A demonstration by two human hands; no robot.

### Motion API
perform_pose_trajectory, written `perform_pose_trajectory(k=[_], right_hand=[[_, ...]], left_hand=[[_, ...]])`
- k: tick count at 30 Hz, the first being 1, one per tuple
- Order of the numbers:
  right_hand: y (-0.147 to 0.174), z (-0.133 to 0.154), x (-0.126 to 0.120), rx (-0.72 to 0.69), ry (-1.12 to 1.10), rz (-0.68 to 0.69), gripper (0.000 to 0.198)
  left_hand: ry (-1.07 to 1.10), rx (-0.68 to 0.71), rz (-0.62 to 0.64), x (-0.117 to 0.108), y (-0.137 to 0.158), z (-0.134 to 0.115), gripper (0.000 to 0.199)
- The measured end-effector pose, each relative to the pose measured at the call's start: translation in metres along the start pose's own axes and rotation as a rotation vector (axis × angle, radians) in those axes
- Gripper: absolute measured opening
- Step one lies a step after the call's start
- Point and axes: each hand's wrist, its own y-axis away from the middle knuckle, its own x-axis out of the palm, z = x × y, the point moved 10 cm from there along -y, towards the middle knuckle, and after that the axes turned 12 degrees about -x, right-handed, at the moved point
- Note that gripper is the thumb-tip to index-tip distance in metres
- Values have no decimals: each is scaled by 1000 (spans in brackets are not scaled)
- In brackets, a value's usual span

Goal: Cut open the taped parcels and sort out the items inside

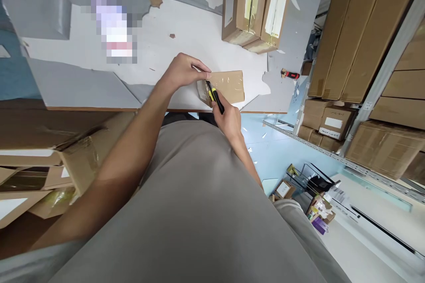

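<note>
At the desk's (186, 31) near edge my left hand (184, 72) pins the small, light, tape-slick cardboard box (229, 86) while my right hand (228, 120) grips the utility knife (215, 96) firmly.

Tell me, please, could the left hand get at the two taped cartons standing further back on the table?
Probably yes: the left hand rests on the small box, and bare table lies between it and the cartons.

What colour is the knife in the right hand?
The knife is yellow and black, seen in the head view, held in the right hand.
</note>
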Motion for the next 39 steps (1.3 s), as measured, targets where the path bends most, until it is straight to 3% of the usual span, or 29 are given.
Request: perform_pose_trajectory(k=[14,21,29,39], right_hand=[[1,23,1,69,226,119,62],[1,43,-1,116,340,234,61],[37,38,-3,149,362,334,59],[31,33,-1,63,345,327,50]], left_hand=[[96,42,-46,1,-4,11,31],[41,10,-94,0,-1,12,24],[-8,20,-133,4,14,14,24],[-21,43,-250,4,26,10,19]])
